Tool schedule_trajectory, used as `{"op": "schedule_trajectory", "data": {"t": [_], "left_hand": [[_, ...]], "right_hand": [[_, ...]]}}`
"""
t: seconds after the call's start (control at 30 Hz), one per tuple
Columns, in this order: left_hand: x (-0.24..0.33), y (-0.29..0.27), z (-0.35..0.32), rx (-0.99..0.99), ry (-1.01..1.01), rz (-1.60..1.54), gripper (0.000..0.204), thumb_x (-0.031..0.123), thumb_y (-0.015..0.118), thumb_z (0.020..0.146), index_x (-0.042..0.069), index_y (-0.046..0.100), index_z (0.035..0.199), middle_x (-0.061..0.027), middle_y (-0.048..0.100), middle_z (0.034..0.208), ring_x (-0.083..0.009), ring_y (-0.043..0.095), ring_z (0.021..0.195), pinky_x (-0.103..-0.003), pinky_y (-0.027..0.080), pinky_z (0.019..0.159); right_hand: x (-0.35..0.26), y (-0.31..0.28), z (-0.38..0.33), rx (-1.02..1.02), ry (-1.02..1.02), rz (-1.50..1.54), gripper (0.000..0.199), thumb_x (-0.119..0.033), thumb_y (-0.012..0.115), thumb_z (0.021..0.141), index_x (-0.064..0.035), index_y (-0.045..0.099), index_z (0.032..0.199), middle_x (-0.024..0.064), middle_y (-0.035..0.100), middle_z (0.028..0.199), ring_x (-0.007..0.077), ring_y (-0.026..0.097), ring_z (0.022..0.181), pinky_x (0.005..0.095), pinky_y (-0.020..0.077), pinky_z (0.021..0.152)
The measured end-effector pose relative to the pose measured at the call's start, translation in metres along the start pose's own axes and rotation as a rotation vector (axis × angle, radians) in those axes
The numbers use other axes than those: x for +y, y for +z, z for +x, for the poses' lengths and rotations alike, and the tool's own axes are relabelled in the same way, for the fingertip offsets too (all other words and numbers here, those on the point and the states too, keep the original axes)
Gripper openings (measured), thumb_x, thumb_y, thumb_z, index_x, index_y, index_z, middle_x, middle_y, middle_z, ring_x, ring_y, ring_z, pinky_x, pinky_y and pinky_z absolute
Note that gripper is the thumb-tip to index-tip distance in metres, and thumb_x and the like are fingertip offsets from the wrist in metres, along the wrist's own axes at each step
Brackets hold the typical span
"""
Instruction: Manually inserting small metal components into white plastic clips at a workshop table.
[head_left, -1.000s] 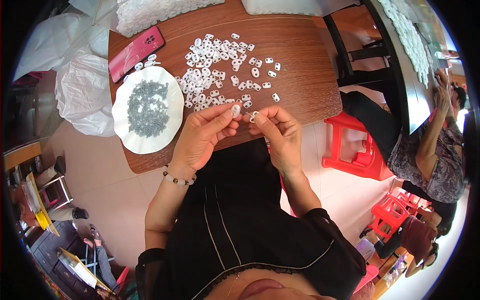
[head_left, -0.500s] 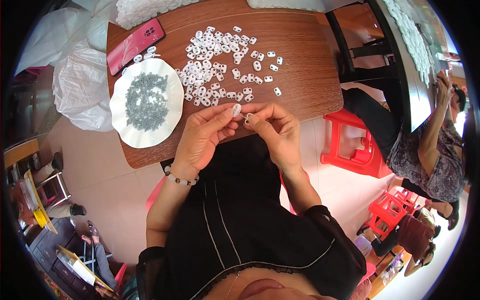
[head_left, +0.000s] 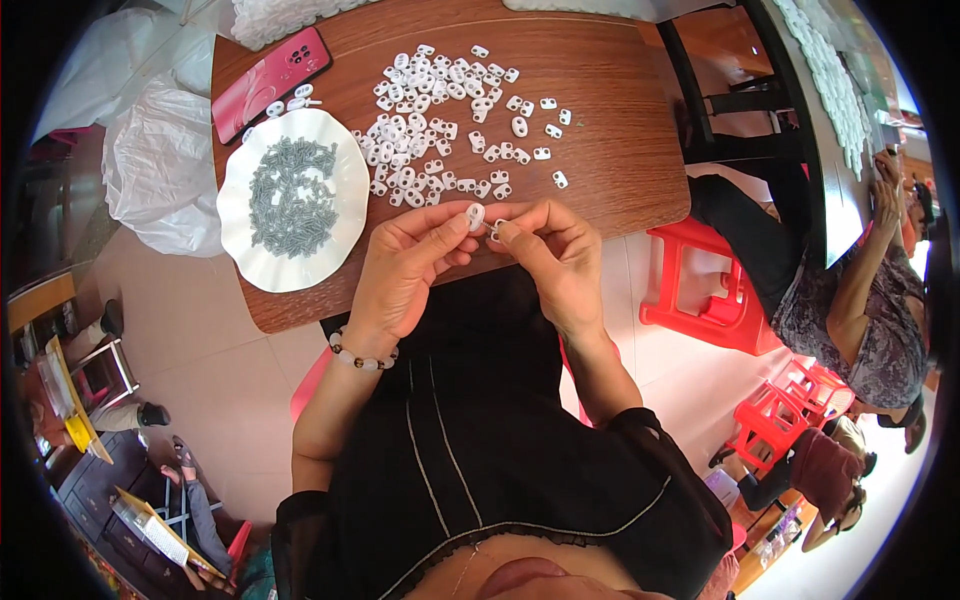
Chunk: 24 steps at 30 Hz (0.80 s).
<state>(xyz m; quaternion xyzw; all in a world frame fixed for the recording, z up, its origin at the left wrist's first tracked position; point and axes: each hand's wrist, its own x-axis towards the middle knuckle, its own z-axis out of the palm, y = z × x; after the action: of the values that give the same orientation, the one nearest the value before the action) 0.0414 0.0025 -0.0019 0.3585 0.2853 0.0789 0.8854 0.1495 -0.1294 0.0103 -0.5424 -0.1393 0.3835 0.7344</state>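
Between the thumb and fingers of my left hand (head_left: 412,262) is a small white oval plastic piece (head_left: 475,215) with holes. My right hand (head_left: 560,262) pinches another small white plastic piece (head_left: 496,231) close beside it. A thin metal pin or spring (head_left: 487,226) spans the short gap between the two pieces. Both hands are held over the table's near edge. Beyond them lies a loose pile of white two-holed plastic pieces (head_left: 410,140). To the left, a white scalloped plate (head_left: 236,235) holds many small grey metal springs or screws (head_left: 290,205).
A pink phone (head_left: 272,82) lies at the brown table's (head_left: 610,120) far left, with a few white pieces near it. White plastic bags (head_left: 160,170) hang left of the table. A red stool (head_left: 710,300) and a seated person (head_left: 860,320) at another table are on the right.
The two pieces stay in my hands, nearly still, with the pin between them showing slightly more. The view has shifted a little over the table.
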Motion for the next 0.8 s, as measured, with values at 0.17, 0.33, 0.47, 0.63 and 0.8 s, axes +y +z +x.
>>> {"op": "schedule_trajectory", "data": {"t": [0.17,0.33,0.47,0.63,0.8], "left_hand": [[-0.0010,-0.0008,-0.0006,0.008,0.017,0.017,0.026,0.012,0.063,0.091,-0.002,0.063,0.112,-0.0074,0.067,0.096,-0.0095,0.061,0.081,-0.022,0.050,0.074],[-0.0003,0.0011,-0.0013,0.026,0.034,0.011,0.025,0.013,0.065,0.089,-0.001,0.066,0.110,-0.0069,0.069,0.093,-0.0075,0.061,0.077,-0.020,0.050,0.072],[-0.0004,0.0018,-0.0027,0.024,0.049,0.031,0.025,0.014,0.066,0.089,-0.001,0.066,0.109,-0.0069,0.069,0.092,-0.0078,0.061,0.078,-0.020,0.050,0.072],[-0.0003,0.0031,-0.0052,0.026,0.091,0.118,0.025,0.011,0.064,0.090,-0.002,0.064,0.111,-0.0082,0.068,0.095,-0.0097,0.061,0.080,-0.022,0.050,0.073],[-0.0004,0.0039,-0.0072,0.044,0.140,0.147,0.025,0.010,0.065,0.089,-0.003,0.065,0.110,-0.0092,0.068,0.097,-0.0102,0.062,0.080,-0.023,0.050,0.072]], "right_hand": [[-0.0004,0.0010,0.0001,-0.006,0.001,-0.002,0.007,0.004,0.058,0.088,0.0020,0.057,0.082,0.0139,0.066,0.101,0.0088,0.059,0.084,0.0234,0.0490,0.076],[-0.0001,0.0017,-0.0003,-0.005,-0.009,-0.006,0.007,0.004,0.058,0.088,0.0025,0.057,0.081,0.0143,0.067,0.101,0.0087,0.059,0.083,0.0233,0.0492,0.076],[-0.0004,0.0016,-0.0007,-0.007,-0.006,-0.011,0.007,0.004,0.058,0.088,0.0026,0.057,0.081,0.0147,0.067,0.101,0.0088,0.059,0.083,0.0235,0.0494,0.076],[-0.0017,0.0025,-0.0015,-0.014,-0.013,-0.006,0.008,0.005,0.058,0.088,0.0027,0.057,0.081,0.0150,0.066,0.101,0.0092,0.059,0.084,0.0233,0.0494,0.075],[-0.0011,0.0045,-0.0032,-0.010,-0.004,-0.005,0.007,0.005,0.058,0.088,0.0027,0.058,0.081,0.0145,0.066,0.101,0.0096,0.059,0.085,0.0233,0.0492,0.076]]}}
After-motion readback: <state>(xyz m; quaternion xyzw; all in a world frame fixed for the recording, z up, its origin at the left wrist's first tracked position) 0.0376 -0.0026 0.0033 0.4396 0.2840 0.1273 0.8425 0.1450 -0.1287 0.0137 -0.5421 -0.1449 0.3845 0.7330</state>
